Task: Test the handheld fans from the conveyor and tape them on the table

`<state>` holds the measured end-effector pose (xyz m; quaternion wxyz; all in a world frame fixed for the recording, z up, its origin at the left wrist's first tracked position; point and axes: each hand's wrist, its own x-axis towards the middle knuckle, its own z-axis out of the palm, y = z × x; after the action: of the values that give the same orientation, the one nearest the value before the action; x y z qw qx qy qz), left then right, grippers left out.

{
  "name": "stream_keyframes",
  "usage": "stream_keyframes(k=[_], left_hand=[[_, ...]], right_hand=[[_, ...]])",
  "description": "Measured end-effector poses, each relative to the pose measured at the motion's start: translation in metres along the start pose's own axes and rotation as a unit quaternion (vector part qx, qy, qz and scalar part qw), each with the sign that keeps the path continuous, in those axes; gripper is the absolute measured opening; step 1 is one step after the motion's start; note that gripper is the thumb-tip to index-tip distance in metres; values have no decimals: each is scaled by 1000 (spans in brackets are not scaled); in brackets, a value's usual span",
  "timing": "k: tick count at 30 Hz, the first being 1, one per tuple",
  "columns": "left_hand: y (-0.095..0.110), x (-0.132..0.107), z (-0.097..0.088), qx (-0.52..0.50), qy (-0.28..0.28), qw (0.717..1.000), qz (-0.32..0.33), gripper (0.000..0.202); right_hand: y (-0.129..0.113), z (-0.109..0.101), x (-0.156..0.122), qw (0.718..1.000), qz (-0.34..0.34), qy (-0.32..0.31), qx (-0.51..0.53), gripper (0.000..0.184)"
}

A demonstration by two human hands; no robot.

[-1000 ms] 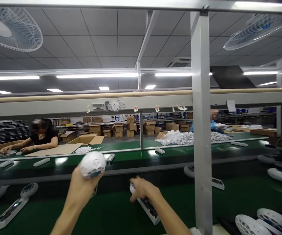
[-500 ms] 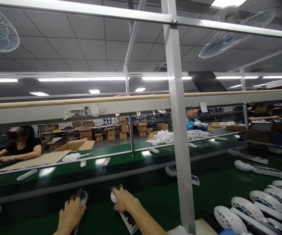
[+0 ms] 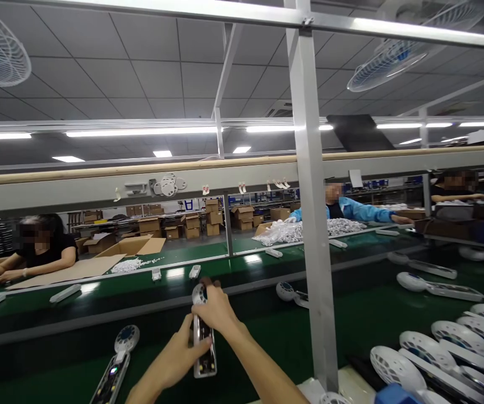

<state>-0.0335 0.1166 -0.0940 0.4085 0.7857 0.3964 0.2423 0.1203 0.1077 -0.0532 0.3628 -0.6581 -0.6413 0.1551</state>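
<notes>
Both my hands hold one white handheld fan unit (image 3: 202, 359) up over the green conveyor belt (image 3: 267, 342). My right hand (image 3: 214, 308) is closed round its round head at the top. My left hand (image 3: 178, 359) grips the long handle from the left, thumb across it; the handle's open side shows dark parts inside. Another fan unit (image 3: 118, 359) lies flat on the belt to the left, with a small green light on its handle.
An upright metal post (image 3: 315, 252) stands just right of my hands. Several white fan units (image 3: 431, 359) are stacked at the lower right. One more unit (image 3: 290, 292) lies farther along the belt. Across the line sit a person in black (image 3: 35, 247) and a person in blue (image 3: 346, 207).
My left hand let go of the fan unit it had laid on the belt and moved right. Both hands now lift the unit that my right hand held against the belt.
</notes>
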Motion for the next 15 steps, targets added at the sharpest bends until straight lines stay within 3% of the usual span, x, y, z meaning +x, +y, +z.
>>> stream_keyframes(k=[3, 5, 10, 15], left_hand=[[24, -5, 16, -179, 93, 979, 13, 59], [42, -10, 13, -290, 118, 950, -15, 49], [93, -43, -35, -442, 212, 864, -113, 26], [124, -90, -78, -528, 262, 804, -81, 37]], right_hand=[[-19, -22, -11, 996, -53, 32, 72, 64], [-29, -35, -20, 988, -95, 26, 119, 61], [-52, -64, -49, 972, -152, 42, 172, 47], [-84, -90, -96, 947, -246, 96, 184, 33]])
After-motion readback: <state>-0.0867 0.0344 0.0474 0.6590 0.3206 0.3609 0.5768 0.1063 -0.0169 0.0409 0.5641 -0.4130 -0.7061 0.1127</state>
